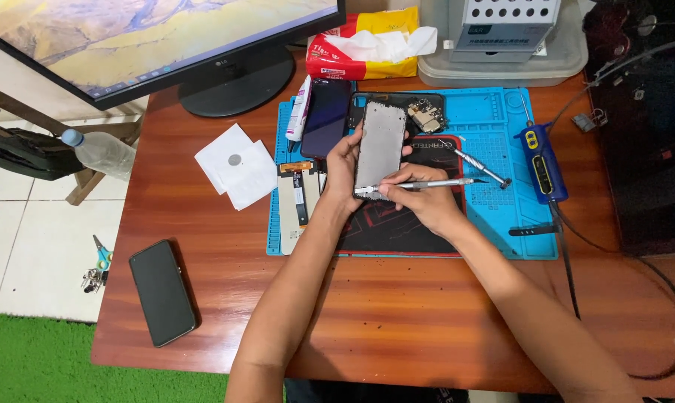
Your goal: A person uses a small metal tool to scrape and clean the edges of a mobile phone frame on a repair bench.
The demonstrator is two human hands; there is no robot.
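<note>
The left hand is wrapped around the edge of an opened phone frame, held tilted above the blue repair mat — seemingly to steady it. A slim metal tool is pinched in the right hand, its tip laid against the frame's lower end — a screwdriver lies just beside.

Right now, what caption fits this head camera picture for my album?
Left hand holds a phone frame while right hand works its bottom edge with a metal tool.

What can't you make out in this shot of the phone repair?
Head view:
- Tool tip: hidden where it meets the phone frame.
- Left hand: fingers behind the frame.
- Circuit parts: too small.
- Monitor: cut by the top edge.
- Black box: cut by the right edge.
</note>
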